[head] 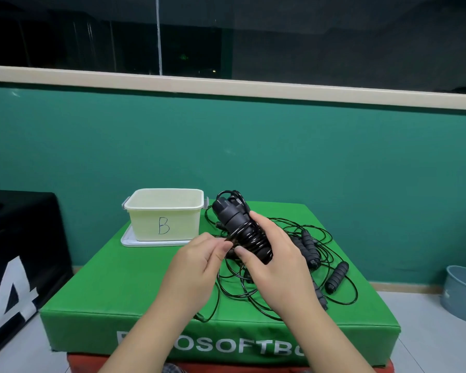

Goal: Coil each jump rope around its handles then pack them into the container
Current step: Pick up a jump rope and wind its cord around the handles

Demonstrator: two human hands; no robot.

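The pale container marked "B" sits open on its lid, at the back left of the green mat. The left hand pinches the thin black cord, and the right hand grips the black jump rope handles with cord coiled round them. More black jump ropes lie tangled on the mat to the right.

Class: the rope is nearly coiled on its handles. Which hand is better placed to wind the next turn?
Left. The left hand already pinches the loose rope, while the right hand grips the handles.
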